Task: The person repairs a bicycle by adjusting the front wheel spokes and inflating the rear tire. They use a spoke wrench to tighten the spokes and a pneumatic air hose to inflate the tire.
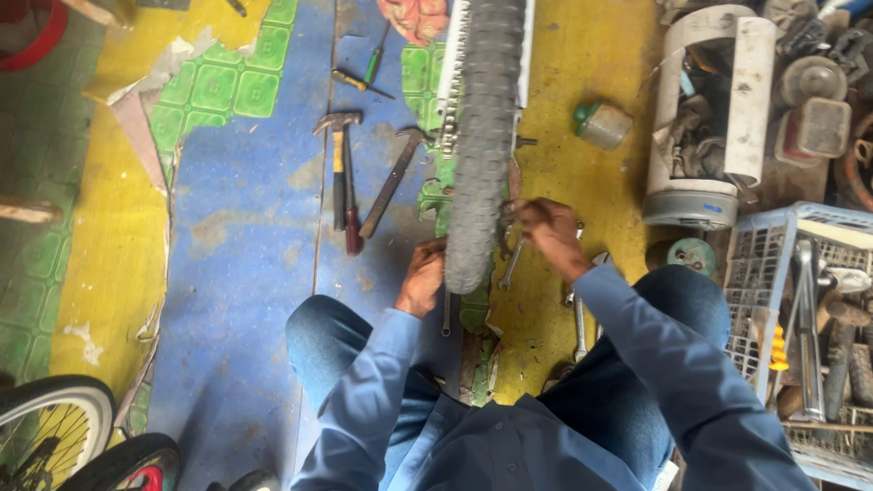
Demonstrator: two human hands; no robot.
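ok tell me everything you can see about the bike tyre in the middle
The tyre is grey, dusty and knobbly, seen edge-on, standing upright and running from the top of the frame down to the person's knees. It looks like worn rubber on a wheel with a white rim edge showing on its sides. The left hand touches its lower left side; the right hand is at its right side near the hub area. Spanners lie on the floor beside it.

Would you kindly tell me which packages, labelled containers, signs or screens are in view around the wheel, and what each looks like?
No signs or screens.
White cylindrical container: lying right of the tyre, cut open, a blue patch at its near end.
Small jar: between them, pale with a green cap.
Blue-and-white plastic crate: far right, holding tools.
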